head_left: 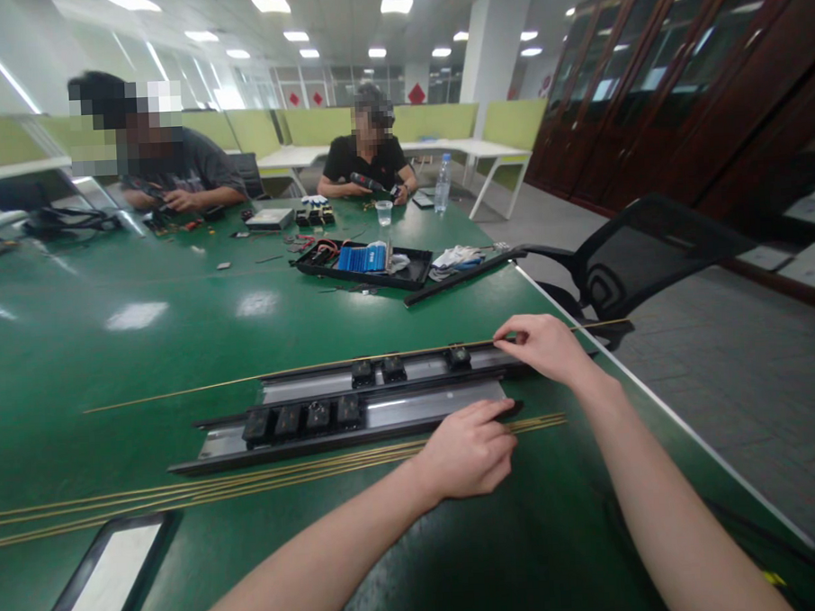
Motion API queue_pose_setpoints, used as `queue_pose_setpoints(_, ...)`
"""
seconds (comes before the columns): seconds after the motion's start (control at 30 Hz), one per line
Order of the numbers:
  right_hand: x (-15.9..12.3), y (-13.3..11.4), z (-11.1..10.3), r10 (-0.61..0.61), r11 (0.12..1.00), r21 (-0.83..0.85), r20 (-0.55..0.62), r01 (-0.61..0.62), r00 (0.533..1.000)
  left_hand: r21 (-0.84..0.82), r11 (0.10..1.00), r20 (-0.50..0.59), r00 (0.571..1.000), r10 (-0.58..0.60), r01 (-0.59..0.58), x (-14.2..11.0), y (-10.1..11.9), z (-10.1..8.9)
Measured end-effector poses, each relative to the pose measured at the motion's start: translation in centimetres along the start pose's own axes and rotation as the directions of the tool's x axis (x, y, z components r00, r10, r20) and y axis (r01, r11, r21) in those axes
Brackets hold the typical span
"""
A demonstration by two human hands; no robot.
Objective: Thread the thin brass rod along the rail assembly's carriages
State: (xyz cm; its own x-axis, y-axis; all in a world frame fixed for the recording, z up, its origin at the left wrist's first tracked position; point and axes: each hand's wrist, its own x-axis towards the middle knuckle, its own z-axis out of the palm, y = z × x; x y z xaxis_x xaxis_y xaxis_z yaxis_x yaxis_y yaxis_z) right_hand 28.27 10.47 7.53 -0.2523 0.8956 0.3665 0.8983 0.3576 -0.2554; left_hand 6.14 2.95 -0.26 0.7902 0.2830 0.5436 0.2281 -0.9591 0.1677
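Note:
My right hand (541, 345) is closed in a pinch on a long thin brass-coloured rod (249, 379). The rod lies along the far edge of a black-edged metal track (424, 368), and its right end sticks out past the table edge. Several black blocks (362, 372) sit spaced along that track. Nearer me is a second black-edged track (412, 409) with several black blocks (287, 421) grouped toward its left. My left hand (471, 447) is closed at its right end, index finger stretched along the edge; its thumb is hidden. Several loose brass-coloured rods (273, 476) pass under this hand.
A dark-framed device with a white face (112, 571) lies at the front left. Farther back are a black tray (412, 267) with blue parts, a black strip (457, 278), a cup (383, 214) and a bottle (443, 185). Two people work across the table; a chair (648, 241) stands right.

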Motion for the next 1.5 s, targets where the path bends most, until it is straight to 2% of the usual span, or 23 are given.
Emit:
queue_pose_setpoints(0.67,-0.2,0.9,-0.2,0.033,0.999,0.007,-0.006,-0.033,0.999,0.010,1.000,0.027,1.000,-0.001,0.000,0.1,0.0,-0.2)
queue_pose_setpoints(1.07,-0.3,1.3,-0.3,0.054,0.999,0.003,-0.016,-0.054,0.998,0.004,1.000,-0.013,1.000,-0.001,0.001,-0.1,0.0,0.1)
queue_pose_setpoints(1.5,-0.4,1.8,-0.4,0.102,0.995,0.012,0.030,-0.103,0.994,0.008,1.000,-0.014,1.000,0.005,-0.005,-0.1,0.0,0.1)
